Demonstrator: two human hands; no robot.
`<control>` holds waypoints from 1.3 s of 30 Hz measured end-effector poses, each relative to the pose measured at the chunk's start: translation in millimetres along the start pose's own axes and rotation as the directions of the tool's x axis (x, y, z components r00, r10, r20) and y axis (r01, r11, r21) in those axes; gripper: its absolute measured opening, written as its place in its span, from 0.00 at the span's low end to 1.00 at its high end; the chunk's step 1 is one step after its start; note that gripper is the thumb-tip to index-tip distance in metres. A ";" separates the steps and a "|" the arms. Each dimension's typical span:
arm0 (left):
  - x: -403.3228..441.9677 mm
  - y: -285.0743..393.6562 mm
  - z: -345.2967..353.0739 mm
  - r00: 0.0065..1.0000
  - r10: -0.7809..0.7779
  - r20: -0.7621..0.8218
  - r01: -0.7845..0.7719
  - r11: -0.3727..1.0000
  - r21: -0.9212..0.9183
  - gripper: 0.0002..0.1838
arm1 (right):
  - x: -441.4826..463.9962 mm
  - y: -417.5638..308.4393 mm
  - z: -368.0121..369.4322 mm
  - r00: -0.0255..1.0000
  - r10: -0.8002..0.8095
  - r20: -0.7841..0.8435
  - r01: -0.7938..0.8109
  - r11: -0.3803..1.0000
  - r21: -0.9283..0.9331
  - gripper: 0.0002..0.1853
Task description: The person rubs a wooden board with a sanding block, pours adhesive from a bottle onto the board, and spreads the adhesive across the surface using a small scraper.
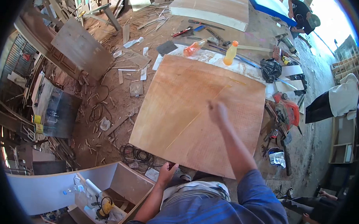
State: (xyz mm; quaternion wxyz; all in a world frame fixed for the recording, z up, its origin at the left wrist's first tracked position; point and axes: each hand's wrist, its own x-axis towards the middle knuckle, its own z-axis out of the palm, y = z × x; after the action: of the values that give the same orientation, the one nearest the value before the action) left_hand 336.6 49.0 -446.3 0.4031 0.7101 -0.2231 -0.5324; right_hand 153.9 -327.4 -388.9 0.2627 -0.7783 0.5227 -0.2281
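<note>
A large brown plywood board (187, 108) lies flat in front of me, with a thin yellowish line (187, 127) running diagonally across it. Over the board's middle, close to that line, is my right hand (218, 112); its fingers are curled closed and slightly blurred, and anything inside them is hidden. My left hand (167, 174) is closed near the board's front edge. A small dark thing shows at its fingertips, too little to name. On the far side of the board stand a yellow bottle with an orange cap (230, 55) and an orange-red bottle (193, 48) lying tilted.
A red power tool (287, 110) lies right of the board, below a black plastic bag (270, 70). Coiled cable (136, 154) sits at the front left, beside an open wooden cabinet box (139, 177). Wood scraps litter the left floor. Other people (303, 17) are at the right.
</note>
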 end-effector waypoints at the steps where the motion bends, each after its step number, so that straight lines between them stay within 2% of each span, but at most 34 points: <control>1: 6.5 -7.8 1.1 1.000 0.021 -0.015 -0.020 0.997 0.071 0.15 | 26.8 28.8 -14.5 0.999 -0.006 -0.042 0.004 0.999 -0.049 0.16; 2: 10.5 -13.6 2.3 0.999 0.042 -0.029 -0.037 0.989 0.141 0.15 | 49.8 48.0 -28.9 0.994 -0.010 -0.105 0.005 0.999 -0.054 0.17; 3: 11.6 -14.0 3.9 0.999 0.032 -0.043 -0.026 0.991 0.129 0.15 | 70.8 66.0 -41.7 0.986 -0.014 -0.168 0.003 0.998 -0.060 0.17; 5: 11.1 -14.2 4.9 0.997 0.007 -0.077 0.002 0.995 0.105 0.16 | 107.2 104.2 -61.1 0.986 -0.042 -0.163 0.028 0.996 -0.088 0.17; 8: 5.7 -4.6 6.8 0.995 -0.002 -0.104 0.018 0.987 0.158 0.16 | 127.3 118.9 -70.9 0.983 -0.047 -0.178 0.005 0.974 -0.228 0.16; 11: 5.3 -2.9 13.9 0.989 0.014 -0.144 0.001 0.995 0.103 0.16 | 136.6 126.9 -65.9 0.961 -0.185 -0.204 0.142 0.968 -0.206 0.14; 15: -6.3 37.8 12.6 0.992 -0.087 -0.094 0.111 0.952 0.284 0.16 | 107.2 93.3 -54.8 0.998 -0.055 -0.028 0.047 0.972 -0.230 0.13; 17: 0.9 15.5 9.2 0.997 -0.043 -0.065 0.055 0.979 0.195 0.17 | 77.2 80.0 -25.7 0.998 -0.050 0.048 0.058 0.982 -0.182 0.13; 19: -0.7 6.0 7.1 0.999 -0.003 -0.036 0.007 0.992 0.124 0.17 | 38.2 57.3 11.8 0.994 -0.095 0.054 0.096 0.995 -0.005 0.13; 21: -4.7 11.5 8.5 1.000 0.028 -0.004 -0.028 0.997 0.074 0.17 | -13.4 -5.5 33.6 0.986 -0.084 0.142 0.109 0.978 -0.178 0.12; 24: -7.4 -15.7 8.1 0.997 0.074 0.033 -0.075 0.997 0.014 0.19 | -90.4 -76.3 76.4 0.963 -0.137 0.231 0.166 0.980 -0.111 0.13; 25: -9.0 -26.9 5.9 0.996 -0.007 0.092 0.005 1.000 0.024 0.17 | -113.5 -94.1 91.6 0.947 -0.160 0.277 0.197 0.974 -0.112 0.14; 28: -24.1 -32.0 4.5 0.994 0.021 0.108 -0.018 0.999 -0.036 0.17 | -181.6 -150.1 112.5 0.894 -0.284 0.345 0.311 0.950 -0.023 0.15; 29: -26.0 -40.1 3.7 0.987 0.115 0.108 -0.107 0.991 -0.084 0.14 | -200.9 -162.8 118.9 0.863 -0.342 0.372 0.357 0.934 0.030 0.15; 31: -17.8 -76.5 3.5 0.963 0.268 -0.029 -0.270 0.959 -0.084 0.14 | -227.9 -186.9 134.0 0.791 -0.324 0.519 0.362 0.932 0.029 0.17; 33: -20.7 -91.2 -2.3 0.944 0.328 -0.035 -0.329 0.944 -0.029 0.15 | -241.8 -186.3 129.3 0.748 -0.268 0.608 0.245 0.962 0.124 0.19; 35: -12.8 -75.7 -9.4 0.946 0.312 0.085 -0.318 0.945 0.071 0.17 | -218.0 -178.6 101.3 0.721 -0.218 0.657 0.145 0.976 0.166 0.20; 37: -16.1 -49.6 0.0 0.988 0.103 0.116 -0.096 0.993 -0.066 0.18 | -189.7 -150.0 68.3 0.930 -0.102 0.353 -0.031 0.936 0.351 0.18; 38: -19.8 -32.2 4.4 0.990 -0.004 0.140 0.022 0.992 -0.125 0.19 | -167.3 -123.9 56.9 0.978 -0.153 0.144 0.096 0.935 0.340 0.18; 39: -21.0 -16.9 11.0 0.994 -0.017 0.109 0.031 0.991 -0.134 0.19 | -140.5 -93.8 45.4 0.976 -0.207 -0.071 0.218 0.928 0.302 0.18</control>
State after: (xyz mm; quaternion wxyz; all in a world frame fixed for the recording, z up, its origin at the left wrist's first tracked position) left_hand 317.4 70.7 -449.0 0.4313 0.6542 -0.1993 -0.5885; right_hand 198.4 -159.0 -373.9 0.3446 -0.7754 0.3983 -0.3484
